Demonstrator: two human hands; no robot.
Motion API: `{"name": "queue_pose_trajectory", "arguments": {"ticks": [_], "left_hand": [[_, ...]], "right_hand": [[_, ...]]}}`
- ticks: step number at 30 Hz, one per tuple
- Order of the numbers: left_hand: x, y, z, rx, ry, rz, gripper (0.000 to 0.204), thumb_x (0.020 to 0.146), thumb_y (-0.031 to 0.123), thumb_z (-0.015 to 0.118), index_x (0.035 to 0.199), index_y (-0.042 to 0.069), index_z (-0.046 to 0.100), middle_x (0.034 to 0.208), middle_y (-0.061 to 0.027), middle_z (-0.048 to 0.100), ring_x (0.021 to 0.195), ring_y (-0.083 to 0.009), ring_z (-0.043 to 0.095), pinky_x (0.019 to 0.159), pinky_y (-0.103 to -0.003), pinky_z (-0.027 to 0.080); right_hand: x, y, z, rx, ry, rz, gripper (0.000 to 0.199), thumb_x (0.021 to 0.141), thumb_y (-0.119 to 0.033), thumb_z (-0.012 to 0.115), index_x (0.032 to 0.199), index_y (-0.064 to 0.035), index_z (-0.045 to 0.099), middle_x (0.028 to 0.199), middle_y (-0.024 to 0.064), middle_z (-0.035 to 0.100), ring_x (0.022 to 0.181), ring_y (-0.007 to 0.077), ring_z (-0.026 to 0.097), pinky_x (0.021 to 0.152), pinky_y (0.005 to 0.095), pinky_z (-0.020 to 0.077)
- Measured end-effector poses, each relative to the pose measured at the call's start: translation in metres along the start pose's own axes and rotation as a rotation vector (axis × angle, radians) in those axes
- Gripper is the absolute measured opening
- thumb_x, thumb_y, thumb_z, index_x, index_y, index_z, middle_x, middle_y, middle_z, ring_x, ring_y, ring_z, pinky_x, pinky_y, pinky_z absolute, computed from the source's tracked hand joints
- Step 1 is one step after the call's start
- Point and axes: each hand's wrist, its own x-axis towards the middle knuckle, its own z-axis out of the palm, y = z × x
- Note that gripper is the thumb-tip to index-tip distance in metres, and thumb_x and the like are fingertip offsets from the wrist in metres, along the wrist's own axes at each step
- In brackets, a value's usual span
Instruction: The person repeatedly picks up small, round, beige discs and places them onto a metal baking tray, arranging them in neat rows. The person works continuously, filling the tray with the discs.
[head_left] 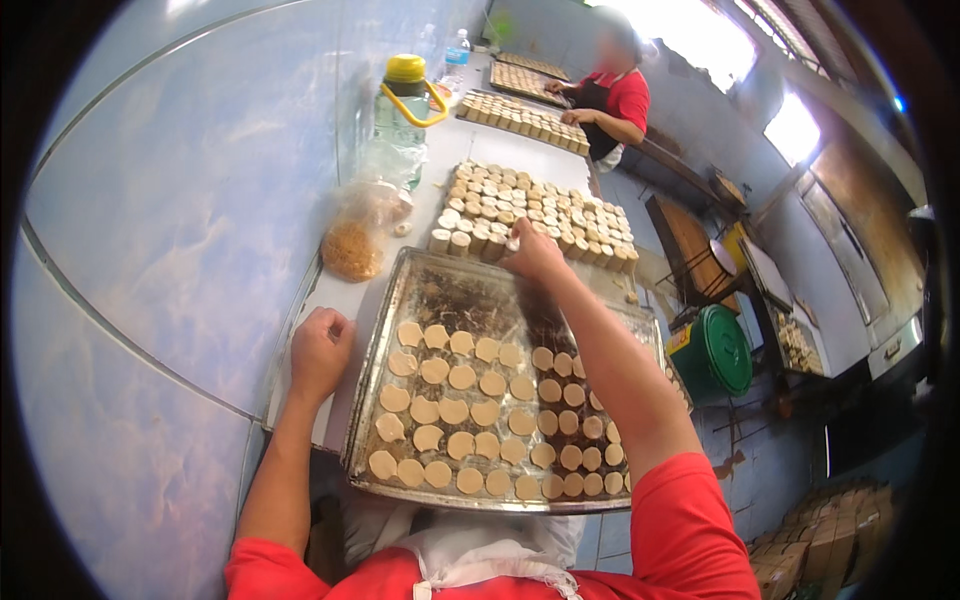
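Rows of pale discs (462, 377) cover the near part of a worn metal tray (430, 285), from lower center of the frame up to its middle, while the tray's far strip lies bare. The job looks partly done: several rows are down, the far strip is unfilled, and a dense block of upright rolls (441, 239) stands just past the tray, upper center. At center left, the left hand (322, 350) rests beside the tray, fingers curled into a loose fist; whether anything is inside cannot be told. The right hand (532, 248) reaches across to the near edge of the block, fingertips drawn together at a roll; whether they pinch it is unclear. The right forearm hides discs at the tray's right side, and the hand covers some rolls behind it. Beside the block, upper left of center, sit a clear bag (352, 240) of brown stuff, its contents hard to identify, and a yellow-lidded jug (400, 125). Farther off, at upper center, a co-worker (622, 105) in red stands by another block (525, 118) and loaded trays (528, 80), too small to read in detail.
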Motion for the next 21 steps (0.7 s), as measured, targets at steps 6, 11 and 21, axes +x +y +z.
{"name": "queue_pose_trajectory", "arguments": {"ticks": [6,11,21], "left_hand": [[-0.002,0.007,-0.002,-0.002,-0.018,-0.03,0.021,0.093,0.02,0.073,0.084,0.002,0.067,0.085,-0.0137,0.066,0.075,-0.032,0.066,0.071,-0.043,0.052],[-0.001,0.009,-0.003,0.046,-0.029,-0.011,0.019,0.092,0.019,0.074,0.084,0.002,0.068,0.085,-0.0133,0.067,0.075,-0.0309,0.065,0.07,-0.042,0.052],[0.002,-0.01,0.001,-0.06,-0.02,-0.053,0.022,0.095,0.02,0.073,0.085,0.001,0.068,0.083,-0.0088,0.066,0.07,-0.0217,0.062,0.067,-0.038,0.05]], "right_hand": [[0.0,-0.008,-0.004,-0.084,-0.056,0.112,0.074,0.079,-0.041,0.09,0.131,-0.0033,0.054,0.122,0.021,0.075,0.119,0.0389,0.07,0.098,0.0494,0.0558],[0.003,-0.007,-0.003,-0.105,-0.008,0.041,0.069,0.077,-0.041,0.09,0.125,-0.0021,0.058,0.121,0.0228,0.074,0.119,0.04,0.069,0.099,0.0491,0.0559],[-0.038,0.04,-0.052,1.129,-0.143,0.101,0.041,0.093,-0.003,0.075,0.131,0.0015,0.062,0.099,0.0102,0.072,0.085,0.0185,0.075,0.074,0.0288,0.0627]]}}
